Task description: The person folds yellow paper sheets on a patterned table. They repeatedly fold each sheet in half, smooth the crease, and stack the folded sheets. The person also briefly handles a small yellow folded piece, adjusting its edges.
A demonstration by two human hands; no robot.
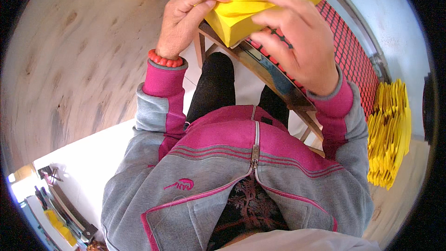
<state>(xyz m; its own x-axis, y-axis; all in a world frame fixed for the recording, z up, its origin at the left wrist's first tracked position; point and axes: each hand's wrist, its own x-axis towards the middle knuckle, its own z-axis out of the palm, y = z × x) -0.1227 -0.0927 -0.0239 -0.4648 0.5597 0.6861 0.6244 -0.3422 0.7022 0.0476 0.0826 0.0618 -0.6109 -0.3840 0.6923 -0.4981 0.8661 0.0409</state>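
Risk, my judgement: yellow fabric piece [231,24], near corner overhanging tabletop's [349,49] near edge toward its left end, could slip or crease if pulled unevenly. Left hand [183,16]: thumb and forefinger close together at fabric; pinch unconfirmed. Right hand [299,35]: blurred, fingers apart. Tabletop red, black grid; yellow stack [388,135] by right end.

Yellow cloth-like piece [241,11] | folded and creased (vivid, even from here) | lies on red-and-black tabletop [349,42], one corner at its near edge
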